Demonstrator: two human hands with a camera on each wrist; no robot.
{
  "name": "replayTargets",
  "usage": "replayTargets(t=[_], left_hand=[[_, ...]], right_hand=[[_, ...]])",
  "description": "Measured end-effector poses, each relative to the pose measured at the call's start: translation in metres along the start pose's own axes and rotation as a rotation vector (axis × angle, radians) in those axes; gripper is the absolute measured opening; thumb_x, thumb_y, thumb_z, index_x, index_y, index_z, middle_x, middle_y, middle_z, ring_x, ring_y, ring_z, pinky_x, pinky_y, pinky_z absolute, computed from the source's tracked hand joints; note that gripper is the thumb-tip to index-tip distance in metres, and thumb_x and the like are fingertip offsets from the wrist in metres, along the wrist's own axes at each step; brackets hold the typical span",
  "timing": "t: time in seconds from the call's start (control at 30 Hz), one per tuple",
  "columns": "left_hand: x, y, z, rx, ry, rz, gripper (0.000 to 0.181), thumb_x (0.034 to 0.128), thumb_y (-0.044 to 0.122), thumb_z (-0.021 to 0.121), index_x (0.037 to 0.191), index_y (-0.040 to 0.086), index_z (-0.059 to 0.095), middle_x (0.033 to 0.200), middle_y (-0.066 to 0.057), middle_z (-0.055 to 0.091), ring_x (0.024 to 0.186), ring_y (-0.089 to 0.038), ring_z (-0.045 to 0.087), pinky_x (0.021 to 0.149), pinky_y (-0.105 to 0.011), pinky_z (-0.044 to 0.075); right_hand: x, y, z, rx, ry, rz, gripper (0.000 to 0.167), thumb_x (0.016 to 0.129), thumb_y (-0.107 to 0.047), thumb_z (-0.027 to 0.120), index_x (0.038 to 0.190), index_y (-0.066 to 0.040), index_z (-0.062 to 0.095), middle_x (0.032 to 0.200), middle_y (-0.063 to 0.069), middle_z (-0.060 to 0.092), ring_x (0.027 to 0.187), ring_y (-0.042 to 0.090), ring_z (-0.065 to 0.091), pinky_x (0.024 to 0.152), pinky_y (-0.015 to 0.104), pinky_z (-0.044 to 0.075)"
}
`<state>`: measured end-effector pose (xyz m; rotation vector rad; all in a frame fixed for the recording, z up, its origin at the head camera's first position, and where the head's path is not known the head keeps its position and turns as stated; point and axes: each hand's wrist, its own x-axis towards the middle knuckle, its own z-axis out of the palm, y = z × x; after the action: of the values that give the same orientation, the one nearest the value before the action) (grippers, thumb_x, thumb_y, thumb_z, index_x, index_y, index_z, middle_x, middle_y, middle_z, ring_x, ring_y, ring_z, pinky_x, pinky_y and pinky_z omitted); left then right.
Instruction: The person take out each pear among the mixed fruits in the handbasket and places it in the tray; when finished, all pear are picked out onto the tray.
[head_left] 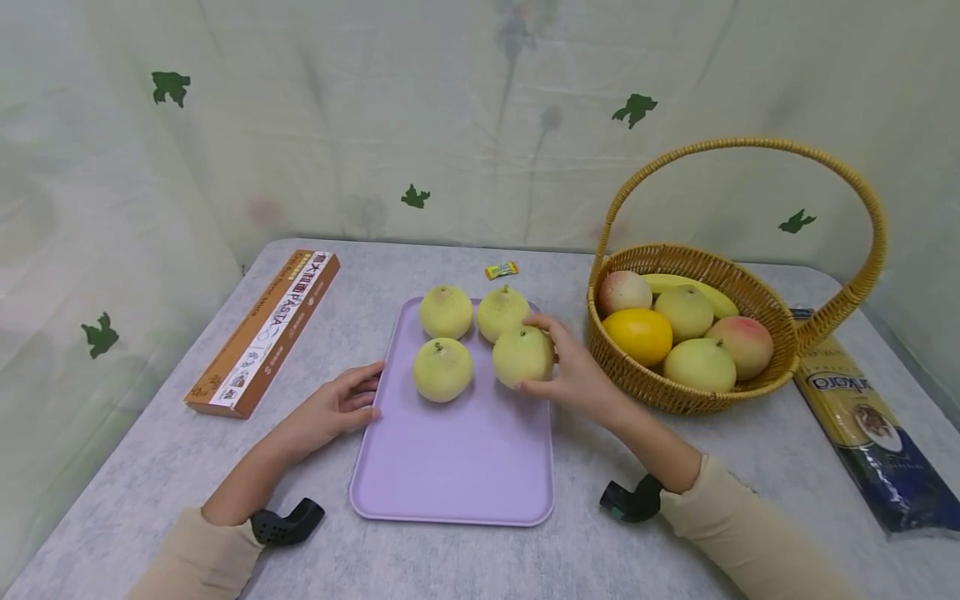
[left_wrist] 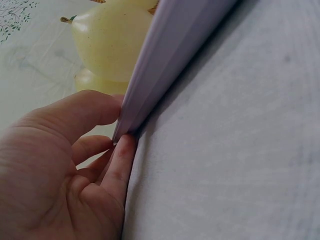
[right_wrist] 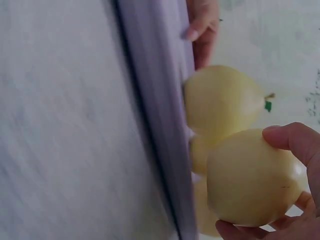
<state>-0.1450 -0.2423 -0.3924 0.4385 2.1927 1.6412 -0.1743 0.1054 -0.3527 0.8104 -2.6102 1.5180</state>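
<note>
My right hand grips a round pale yellow-green pear, thumb on the near side and fingers on the far side. This pear is over the right part of a lilac tray; in the right wrist view it appears slightly above the rim, though contact beneath is hidden. Three similar pears stand on the tray: one back left, one back right and one in front on the left. My left hand touches the tray's left edge with relaxed fingers and thumb.
A wicker basket with a tall handle holds several fruits at the right. Beside it lies a blue-and-gold packet. A brown pasta box lies at the left. A small yellow wrapped candy is behind the tray.
</note>
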Motion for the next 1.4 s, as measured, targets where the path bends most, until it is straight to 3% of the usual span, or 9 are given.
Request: replayTargets(t=[0.27, 0.43, 0.53, 0.7, 0.87, 0.97, 1.07, 1.2, 1.4], left_hand=[[0.0, 0.0, 0.0, -0.01, -0.003, 0.002, 0.07, 0.0859, 0.01, 0.061, 0.141, -0.001, 0.019, 0.137, -0.024, 0.026, 0.122, -0.038, 0.033, 0.087, -0.021, 0.041], [-0.001, -0.001, 0.0, -0.01, -0.002, 0.009, 0.07, 0.0861, 0.009, 0.06, 0.141, -0.001, 0.019, 0.137, -0.025, 0.026, 0.122, -0.039, 0.034, 0.087, -0.021, 0.041], [-0.001, -0.001, 0.0, -0.015, 0.002, 0.002, 0.07, 0.0859, 0.009, 0.061, 0.142, 0.0, 0.02, 0.136, -0.023, 0.027, 0.122, -0.038, 0.034, 0.087, -0.021, 0.041], [-0.001, -0.001, 0.001, -0.005, -0.001, 0.005, 0.07, 0.0861, 0.01, 0.061, 0.142, 0.0, 0.02, 0.136, -0.023, 0.027, 0.122, -0.038, 0.034, 0.088, -0.021, 0.041], [-0.001, -0.001, 0.0, 0.013, 0.002, 0.012, 0.07, 0.0861, 0.011, 0.061, 0.141, -0.001, 0.02, 0.136, -0.024, 0.027, 0.121, -0.038, 0.034, 0.088, -0.02, 0.04], [-0.001, -0.001, 0.0, 0.019, 0.006, 0.009, 0.069, 0.0859, 0.01, 0.061, 0.141, 0.0, 0.02, 0.136, -0.024, 0.028, 0.121, -0.037, 0.035, 0.088, -0.02, 0.04], [-0.001, -0.001, -0.001, 0.022, 0.007, 0.008, 0.069, 0.0861, 0.01, 0.061, 0.141, -0.001, 0.02, 0.136, -0.024, 0.028, 0.121, -0.038, 0.035, 0.088, -0.02, 0.04], [-0.001, -0.001, -0.001, 0.02, 0.009, 0.003, 0.069, 0.0861, 0.01, 0.061, 0.142, 0.001, 0.02, 0.136, -0.023, 0.028, 0.122, -0.037, 0.035, 0.088, -0.021, 0.04], [0.0, -0.001, -0.001, 0.015, 0.005, -0.001, 0.07, 0.0858, 0.011, 0.061, 0.142, 0.002, 0.021, 0.137, -0.022, 0.027, 0.122, -0.036, 0.034, 0.089, -0.023, 0.04]], right_hand=[[-0.002, 0.004, 0.022, -0.012, -0.025, 0.024, 0.073, 0.068, -0.012, 0.079, 0.129, -0.008, 0.039, 0.12, 0.014, 0.04, 0.104, 0.023, 0.041, 0.083, 0.038, 0.041], [-0.003, 0.004, 0.025, -0.009, -0.045, 0.063, 0.075, 0.069, -0.016, 0.079, 0.131, -0.012, 0.038, 0.124, 0.011, 0.038, 0.107, 0.021, 0.04, 0.084, 0.038, 0.042], [-0.005, 0.002, 0.02, 0.004, -0.061, 0.052, 0.077, 0.071, -0.02, 0.078, 0.134, -0.011, 0.034, 0.13, 0.012, 0.035, 0.115, 0.026, 0.038, 0.091, 0.041, 0.039], [-0.012, -0.006, -0.009, 0.025, -0.007, -0.016, 0.074, 0.076, -0.02, 0.073, 0.136, -0.007, 0.031, 0.137, 0.012, 0.034, 0.123, 0.029, 0.034, 0.099, 0.041, 0.031], [-0.02, -0.012, -0.053, 0.015, 0.187, -0.195, 0.068, 0.073, 0.0, 0.072, 0.131, -0.002, 0.037, 0.132, 0.011, 0.04, 0.121, 0.022, 0.037, 0.101, 0.036, 0.03], [-0.024, -0.009, -0.078, 0.036, 0.296, -0.244, 0.068, 0.07, 0.008, 0.072, 0.13, -0.001, 0.04, 0.128, 0.012, 0.042, 0.119, 0.019, 0.039, 0.101, 0.033, 0.029], [-0.026, -0.001, -0.099, 0.055, 0.377, -0.222, 0.067, 0.07, 0.01, 0.07, 0.129, 0.0, 0.039, 0.127, 0.012, 0.043, 0.119, 0.018, 0.038, 0.101, 0.03, 0.028], [-0.028, 0.015, -0.123, 0.066, 0.454, -0.11, 0.065, 0.074, 0.008, 0.068, 0.131, -0.003, 0.038, 0.13, 0.009, 0.041, 0.122, 0.019, 0.035, 0.102, 0.026, 0.025], [-0.032, 0.036, -0.146, 0.037, 0.495, 0.033, 0.062, 0.08, 0.0, 0.066, 0.134, -0.006, 0.036, 0.132, 0.011, 0.038, 0.124, 0.021, 0.034, 0.103, 0.03, 0.023]])
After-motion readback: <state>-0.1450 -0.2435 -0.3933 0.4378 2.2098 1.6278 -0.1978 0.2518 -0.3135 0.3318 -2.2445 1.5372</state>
